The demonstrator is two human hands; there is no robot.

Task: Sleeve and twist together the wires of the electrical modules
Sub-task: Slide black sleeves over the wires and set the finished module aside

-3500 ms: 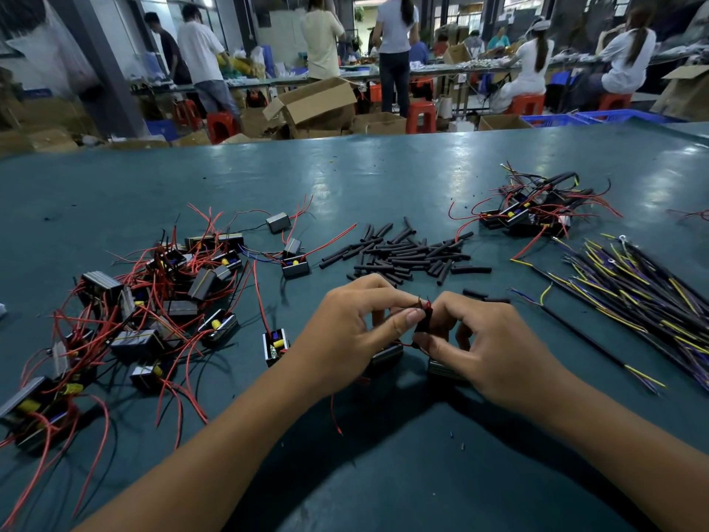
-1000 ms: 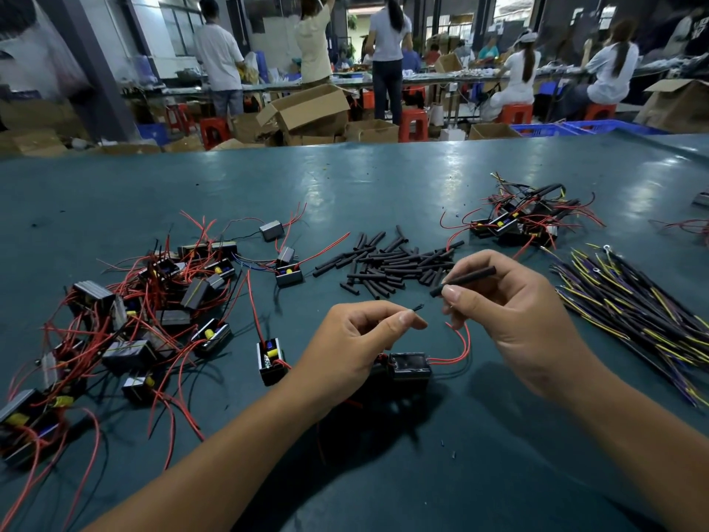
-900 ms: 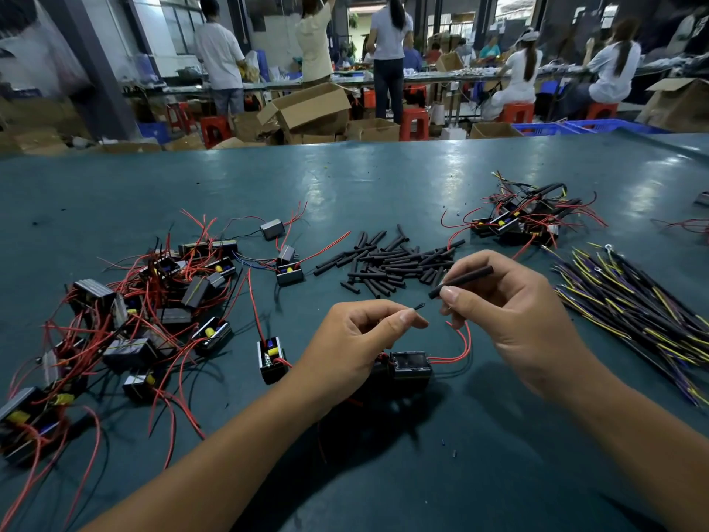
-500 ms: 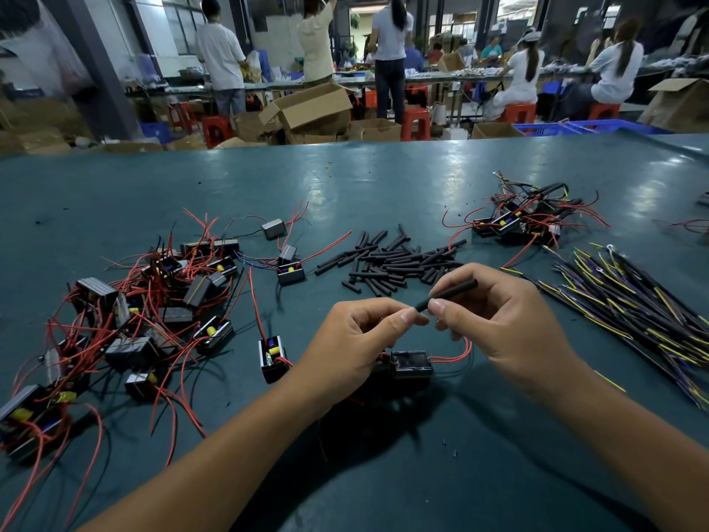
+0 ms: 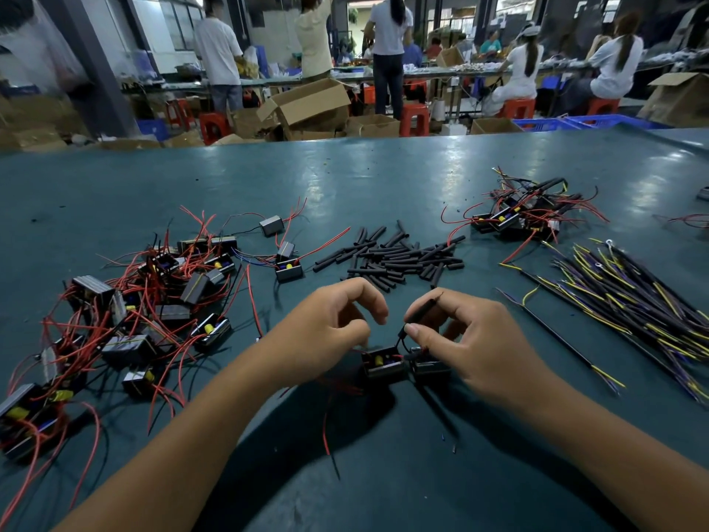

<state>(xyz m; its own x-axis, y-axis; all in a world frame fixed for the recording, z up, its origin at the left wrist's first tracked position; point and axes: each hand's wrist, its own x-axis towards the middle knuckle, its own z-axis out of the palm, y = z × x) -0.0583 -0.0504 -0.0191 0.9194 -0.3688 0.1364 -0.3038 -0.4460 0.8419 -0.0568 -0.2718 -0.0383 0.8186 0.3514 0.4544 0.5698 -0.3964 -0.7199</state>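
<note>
Two hands: right point(image 5: 472, 351) pinches sleeve point(image 5: 420, 318); left point(image 5: 330, 335) curled, seemingly empty, fingertips hidden.

1. Teal desk point(image 5: 383, 178) fills the foreground; worn, glossy, catching pale glare patches from overhead light.
2. Beyond its far edge: open cardboard boxes point(image 5: 307, 105) on the floor, flaps up, more cartons at left and far right.
3. Red plastic stools point(image 5: 414, 119) scattered among the boxes; blue plastic crates point(image 5: 575, 122) at right.
4. Long workbench point(image 5: 441, 72) across the back, cluttered; several people stand or sit at it, backs to camera.
5. Dark pillar point(image 5: 96, 67) at left, bright windows point(image 5: 169, 28) behind it.
6. Back of hall dim, with a lit doorway point(image 5: 356, 13) at centre.
</note>
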